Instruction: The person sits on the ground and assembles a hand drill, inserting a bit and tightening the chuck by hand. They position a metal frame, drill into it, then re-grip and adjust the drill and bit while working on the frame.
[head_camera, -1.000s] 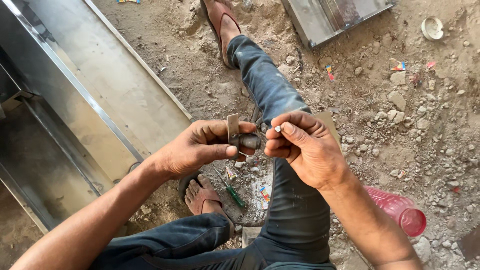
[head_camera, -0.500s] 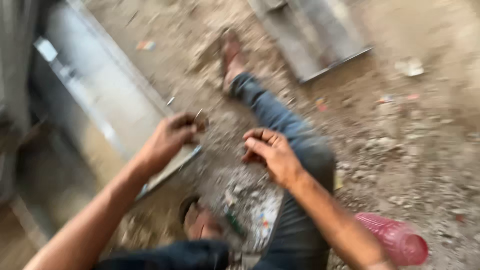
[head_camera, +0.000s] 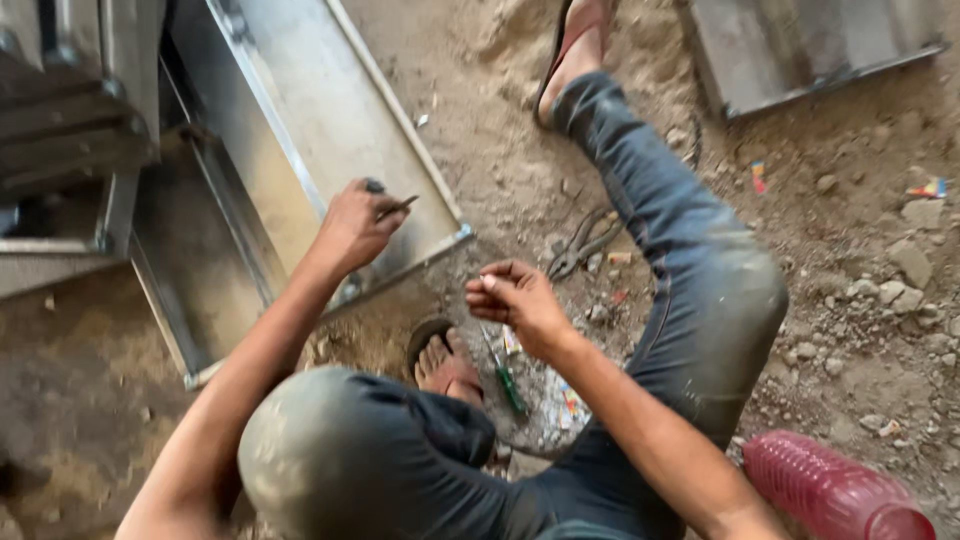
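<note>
Left hand stretched far-left over metal frame, grip clenched on small dark tool. Right hand nearer, fingertips pinched; contents unclear. Pliers on ground right.

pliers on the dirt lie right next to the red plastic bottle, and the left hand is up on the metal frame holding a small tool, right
Not quite. In the head view the pliers lie on the dirt beside the outstretched leg, above the right hand, well apart from the red plastic bottle at the lower right corner. The rest holds: the left hand is up on the metal frame holding a small tool.
</note>
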